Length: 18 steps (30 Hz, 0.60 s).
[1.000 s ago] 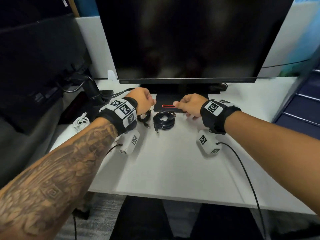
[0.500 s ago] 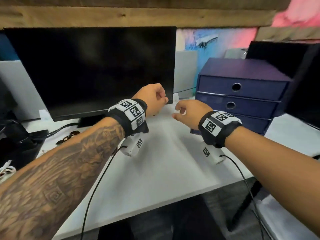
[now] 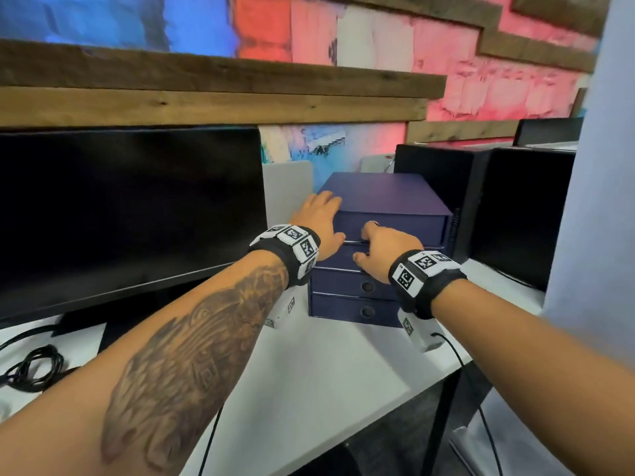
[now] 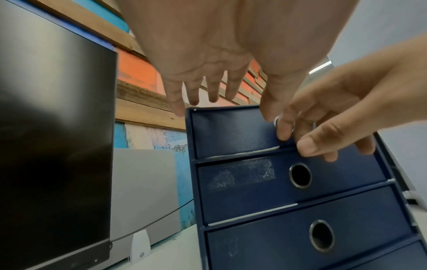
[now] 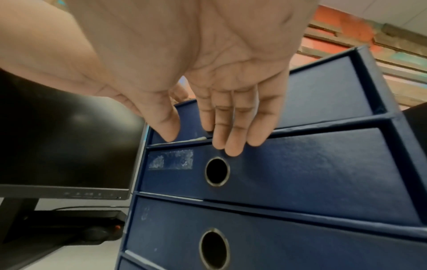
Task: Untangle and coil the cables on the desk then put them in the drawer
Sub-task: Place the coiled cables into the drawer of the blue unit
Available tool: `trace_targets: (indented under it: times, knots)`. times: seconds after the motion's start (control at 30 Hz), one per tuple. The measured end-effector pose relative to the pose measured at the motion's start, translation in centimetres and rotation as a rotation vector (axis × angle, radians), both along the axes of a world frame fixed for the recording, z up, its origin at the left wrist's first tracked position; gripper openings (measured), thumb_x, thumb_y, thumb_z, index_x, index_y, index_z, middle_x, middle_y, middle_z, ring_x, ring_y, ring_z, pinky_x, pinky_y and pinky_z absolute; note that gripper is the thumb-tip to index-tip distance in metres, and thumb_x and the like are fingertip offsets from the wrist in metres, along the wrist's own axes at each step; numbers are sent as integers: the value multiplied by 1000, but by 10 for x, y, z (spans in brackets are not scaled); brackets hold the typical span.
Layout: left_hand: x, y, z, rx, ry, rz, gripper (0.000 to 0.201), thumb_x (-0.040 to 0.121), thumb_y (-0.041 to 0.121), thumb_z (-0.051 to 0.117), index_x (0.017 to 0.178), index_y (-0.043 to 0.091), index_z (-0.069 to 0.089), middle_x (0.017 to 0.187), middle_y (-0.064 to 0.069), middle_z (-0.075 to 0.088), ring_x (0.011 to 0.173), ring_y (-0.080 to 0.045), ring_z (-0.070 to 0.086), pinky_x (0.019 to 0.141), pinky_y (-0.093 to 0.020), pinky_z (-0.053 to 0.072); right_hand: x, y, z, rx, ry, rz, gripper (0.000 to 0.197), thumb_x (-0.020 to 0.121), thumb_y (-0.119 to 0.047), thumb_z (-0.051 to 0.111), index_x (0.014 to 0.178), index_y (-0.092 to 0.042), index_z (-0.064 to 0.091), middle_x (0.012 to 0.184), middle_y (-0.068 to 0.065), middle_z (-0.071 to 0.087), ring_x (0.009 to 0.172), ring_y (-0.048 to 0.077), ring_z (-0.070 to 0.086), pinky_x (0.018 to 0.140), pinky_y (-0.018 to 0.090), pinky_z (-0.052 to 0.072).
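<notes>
Navy drawer unit (image 3: pixel 385 197) stands on the white desk (image 3: pixel 309 379), right of the dark monitor (image 3: pixel 130 207). Left hand (image 3: pixel 321 221) lies flat over the unit's top left corner, fingers (image 4: pixel 213 87) straight and slightly spread; their tips are out of sight past the top edge in the wrist view. Right hand (image 3: pixel 386 250) is at the front of the top drawer (image 5: pixel 328 89): forefinger hooked into the ring pull, which it mostly hides, the other fingers (image 5: pixel 233 131) pressed together and hanging over the second drawer's (image 5: pixel 300 164) upper edge. Cannot tell whether the top drawer has slid out at all. Lower drawers partly hidden behind the wrists in the head view. A coiled black cable (image 3: pixel 32 371) lies on the desk at far left, cut by the frame edge, well apart from the unit.
</notes>
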State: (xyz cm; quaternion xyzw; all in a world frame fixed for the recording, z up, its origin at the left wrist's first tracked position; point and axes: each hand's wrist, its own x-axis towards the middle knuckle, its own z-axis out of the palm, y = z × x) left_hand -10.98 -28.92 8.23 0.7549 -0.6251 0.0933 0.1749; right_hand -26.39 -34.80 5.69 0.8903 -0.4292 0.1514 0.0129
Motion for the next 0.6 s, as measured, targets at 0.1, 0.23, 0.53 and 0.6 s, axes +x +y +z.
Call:
trace_targets:
  times: [0.1,0.23,0.53,0.6]
  knots:
    - [4,-13,-6,55,-32,9,77,91,38,63,154,17,25,162,-3,22,150,-29,16,117,-48,29,3,-3,-2,-38,-21,-3,44,94,-47,57,125,-17,46,110,3,65,96,28,65,72,36,49]
    - [5,-16,-9,4,-38,20,73,91,39,63,152,19,29,159,-2,28,146,-28,23,114,-48,34,3,-4,-1,-109,40,-42,46,97,-43,52,133,-15,45,109,4,65,96,29,66,69,34,44]
    - [-1,-9,-11,63,-93,50,80,91,42,65,156,29,20,165,-1,9,151,-30,9,117,-51,30,-5,6,8,-98,103,-26,41,97,-42,51,130,-17,51,108,4,67,94,26,64,72,34,46]
    - [-4,-2,-12,18,-127,11,73,92,37,64,154,33,27,165,-1,8,151,-31,7,117,-51,29,-9,13,9,-98,103,-5,39,98,-42,50,128,-18,53,112,4,67,98,26,64,74,34,45]
